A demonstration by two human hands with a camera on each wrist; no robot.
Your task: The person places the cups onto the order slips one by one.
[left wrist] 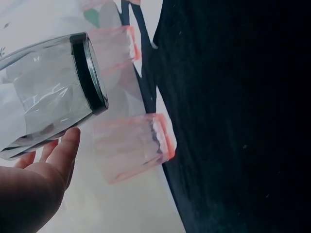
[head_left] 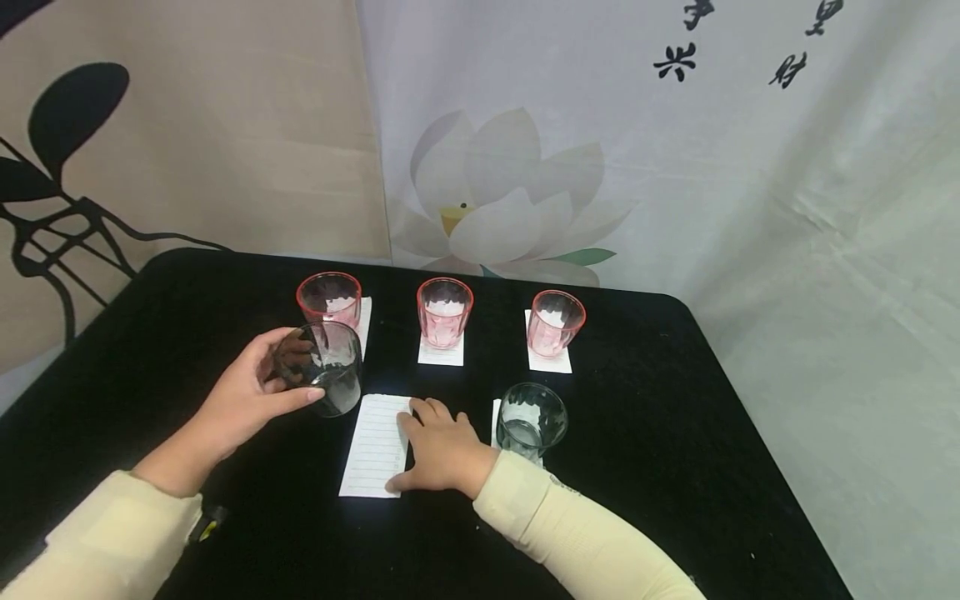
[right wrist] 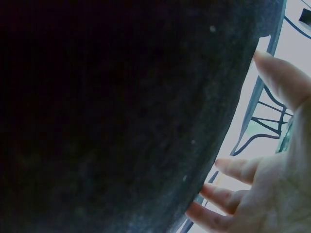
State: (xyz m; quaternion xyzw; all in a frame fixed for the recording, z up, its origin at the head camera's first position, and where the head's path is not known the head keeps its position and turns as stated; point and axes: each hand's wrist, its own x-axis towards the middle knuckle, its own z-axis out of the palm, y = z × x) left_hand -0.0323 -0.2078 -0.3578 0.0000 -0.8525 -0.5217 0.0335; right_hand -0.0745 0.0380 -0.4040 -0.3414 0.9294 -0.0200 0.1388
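Observation:
My left hand (head_left: pixel 228 408) holds a clear grey glass (head_left: pixel 337 387) at the left, thumb on its near side and fingers round its far side. In the left wrist view the glass (left wrist: pixel 43 97) appears above the fingers of the left hand (left wrist: pixel 41 187). A lined white paper slip (head_left: pixel 372 450) lies on the table just right of that glass. Spread fingers of my right hand (head_left: pixel 446 450) touch the slip's right edge. From the right wrist, the hand (right wrist: pixel 272 179) shows thumb and fingertips along the white paper (right wrist: pixel 243 109).
Three pink-rimmed glasses (head_left: pixel 330 300), (head_left: pixel 445 312), (head_left: pixel 553 325) stand on paper slips along the back of the black table (head_left: pixel 660 467). Another grey glass (head_left: pixel 531 421) stands on a slip just beyond the right wrist. A printed cloth (head_left: pixel 517 100) hangs behind the table.

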